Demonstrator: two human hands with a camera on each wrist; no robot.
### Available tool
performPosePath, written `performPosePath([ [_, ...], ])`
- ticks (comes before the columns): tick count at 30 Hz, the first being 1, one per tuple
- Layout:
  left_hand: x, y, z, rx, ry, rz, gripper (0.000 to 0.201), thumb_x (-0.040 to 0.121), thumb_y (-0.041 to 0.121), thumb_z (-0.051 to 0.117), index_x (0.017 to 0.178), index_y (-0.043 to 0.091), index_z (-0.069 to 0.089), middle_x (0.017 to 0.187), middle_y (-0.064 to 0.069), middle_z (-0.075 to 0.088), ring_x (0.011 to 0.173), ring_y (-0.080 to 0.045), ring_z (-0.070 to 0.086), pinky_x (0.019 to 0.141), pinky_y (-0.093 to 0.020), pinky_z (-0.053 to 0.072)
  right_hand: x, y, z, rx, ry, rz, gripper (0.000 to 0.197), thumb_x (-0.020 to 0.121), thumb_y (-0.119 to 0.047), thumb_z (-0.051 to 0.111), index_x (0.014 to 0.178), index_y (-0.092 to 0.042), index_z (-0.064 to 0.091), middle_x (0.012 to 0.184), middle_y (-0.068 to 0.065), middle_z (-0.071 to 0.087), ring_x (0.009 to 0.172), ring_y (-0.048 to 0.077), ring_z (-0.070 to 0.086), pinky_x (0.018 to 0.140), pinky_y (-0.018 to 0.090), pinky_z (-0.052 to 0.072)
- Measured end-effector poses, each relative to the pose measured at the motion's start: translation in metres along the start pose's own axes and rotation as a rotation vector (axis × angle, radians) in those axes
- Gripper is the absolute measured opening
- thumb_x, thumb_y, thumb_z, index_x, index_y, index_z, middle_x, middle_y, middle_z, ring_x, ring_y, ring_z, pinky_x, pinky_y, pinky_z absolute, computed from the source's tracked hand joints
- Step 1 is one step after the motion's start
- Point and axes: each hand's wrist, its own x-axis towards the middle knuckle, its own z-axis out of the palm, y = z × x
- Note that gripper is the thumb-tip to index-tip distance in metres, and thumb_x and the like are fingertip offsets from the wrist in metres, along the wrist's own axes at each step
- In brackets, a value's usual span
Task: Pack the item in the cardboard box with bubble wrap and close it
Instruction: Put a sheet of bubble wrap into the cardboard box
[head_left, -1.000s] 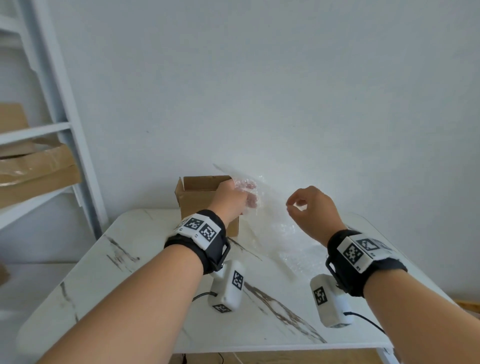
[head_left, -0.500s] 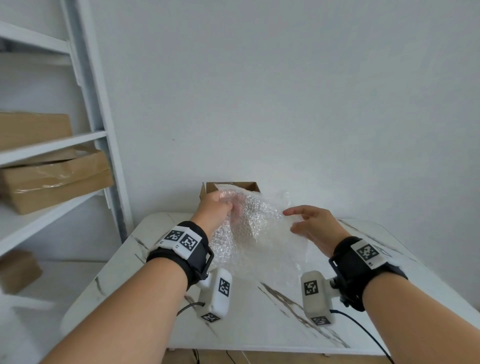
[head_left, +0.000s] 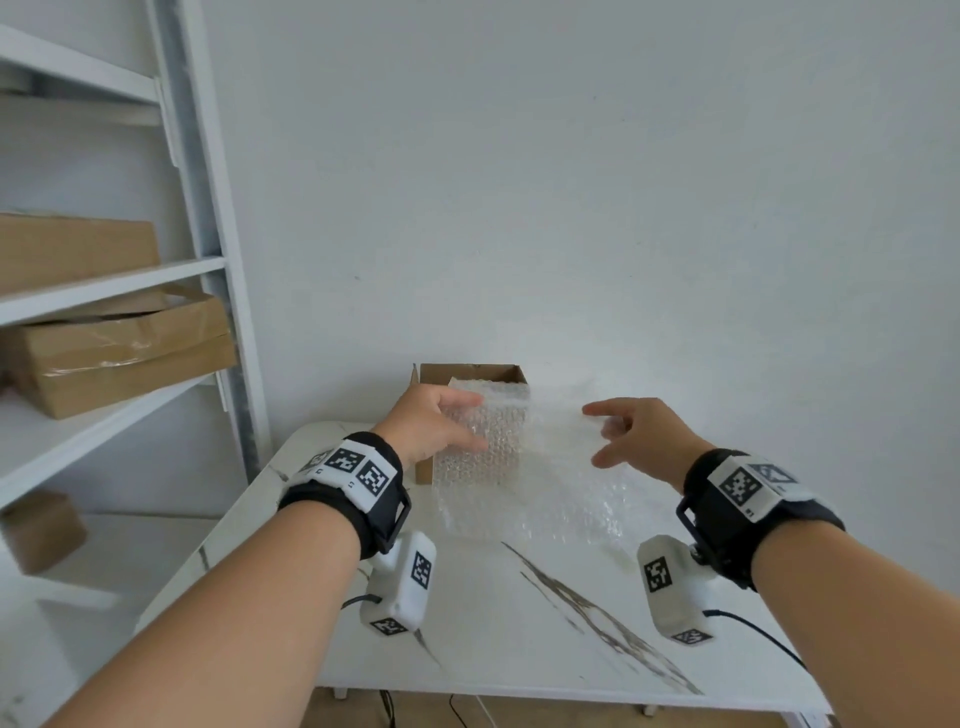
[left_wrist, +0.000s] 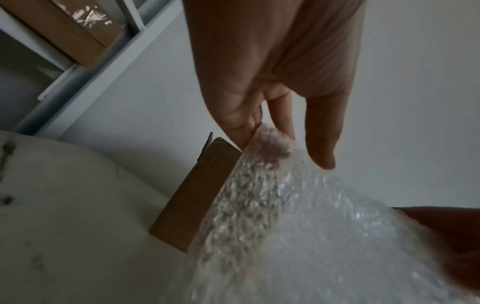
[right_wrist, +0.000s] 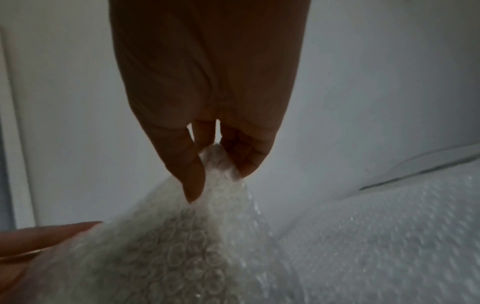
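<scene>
The left hand (head_left: 434, 426) pinches the top left corner of the bubble wrap (head_left: 540, 483), and the right hand (head_left: 641, 436) pinches the top right corner. The sheet hangs spread between them above the white table (head_left: 493, 623), in front of the open cardboard box (head_left: 470, 373).

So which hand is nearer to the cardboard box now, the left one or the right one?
Left. The left hand pinches the bubble wrap right in front of the cardboard box; the right hand holds the sheet's other edge, off to the box's right.
</scene>
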Motion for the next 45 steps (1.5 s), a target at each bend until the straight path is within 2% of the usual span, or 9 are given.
performPosePath([
  [12,0.001,-0.008,0.001,0.234,0.125,0.032,0.027,0.079,0.029,0.077,0.100,0.013,0.073,0.113,-0.004,0.067,0.116,-0.023,0.058,0.098,-0.032,0.045,-0.010,-0.005,0.002,-0.036,0.171,-0.018,0.012,0.083,-0.014,0.069,0.090,-0.005,0.070,0.065,-0.004,0.054,0.074,0.020,0.052,0.061,0.024,0.042],
  [14,0.001,-0.008,0.000,0.345,0.065,0.074,0.013,0.074,0.033,0.080,0.074,0.024,0.071,0.100,-0.003,0.063,0.110,-0.025,0.057,0.090,-0.033,0.047,-0.011,-0.008,-0.001,0.073,0.194,-0.007,0.018,0.082,-0.015,0.072,0.094,-0.003,0.069,0.076,0.002,0.059,0.080,0.020,0.052,0.075,0.033,0.049],
  [17,-0.002,0.000,0.009,0.428,-0.046,0.123,0.030,0.068,0.037,0.083,0.093,0.022,0.073,0.110,0.003,0.057,0.101,-0.013,0.055,0.087,-0.024,0.043,-0.008,-0.011,-0.001,0.238,0.136,-0.019,0.033,0.080,-0.019,0.074,0.094,0.010,0.065,0.087,0.024,0.064,0.083,0.018,0.052,0.084,0.037,0.049],
  [21,0.002,0.013,0.026,0.241,-0.052,0.153,0.028,0.081,0.025,0.074,0.064,0.015,0.055,0.060,0.004,0.048,0.056,-0.011,0.046,0.056,-0.022,0.037,0.000,-0.018,0.005,0.344,0.116,-0.037,0.042,0.070,-0.029,0.079,0.087,0.006,0.064,0.078,0.013,0.055,0.077,0.019,0.050,0.075,0.033,0.041],
  [25,0.007,0.012,0.026,-0.260,0.005,0.032,0.010,0.085,0.013,0.071,0.095,0.012,0.070,0.098,-0.007,0.073,0.092,-0.022,0.070,0.086,-0.035,0.056,0.001,-0.016,0.003,0.500,0.080,0.043,0.090,0.050,-0.049,0.085,0.125,-0.006,0.057,0.120,0.009,0.065,0.110,0.021,0.060,0.097,0.039,0.047],
  [31,0.009,0.015,0.032,-0.497,-0.018,-0.015,0.016,0.085,0.006,0.069,0.101,0.009,0.068,0.104,-0.010,0.072,0.094,-0.022,0.070,0.088,-0.035,0.055,-0.003,-0.014,0.017,0.644,-0.134,0.087,0.030,0.083,-0.017,0.070,0.110,-0.005,0.066,0.088,0.009,0.071,0.075,0.020,0.069,0.074,0.032,0.058],
  [36,0.008,0.005,0.028,-0.431,-0.116,-0.107,0.019,0.092,0.012,0.057,0.107,0.013,0.070,0.095,-0.007,0.070,0.086,-0.023,0.067,0.071,-0.033,0.057,-0.001,-0.006,0.017,0.742,-0.171,0.142,0.027,0.097,-0.011,0.050,0.120,-0.012,0.064,0.106,0.017,0.066,0.096,0.031,0.061,0.092,0.046,0.049],
  [42,0.008,-0.005,0.024,-0.684,-0.202,-0.143,0.035,0.091,-0.004,0.041,0.115,0.003,0.065,0.089,-0.015,0.062,0.072,-0.025,0.059,0.061,-0.030,0.053,-0.004,-0.007,0.016,0.852,-0.236,0.146,0.033,0.098,-0.001,0.031,0.088,-0.003,0.062,0.066,0.005,0.066,0.051,0.012,0.064,0.045,0.018,0.050],
  [45,0.007,-0.003,0.023,-0.652,-0.193,-0.199,0.026,0.089,0.009,0.041,0.087,0.008,0.067,0.077,-0.010,0.059,0.065,-0.023,0.057,0.061,-0.035,0.054,-0.003,-0.010,0.019,0.759,-0.198,0.146,0.039,0.092,-0.001,0.030,0.073,0.002,0.064,0.082,0.015,0.063,0.073,0.026,0.060,0.058,0.028,0.053],
])
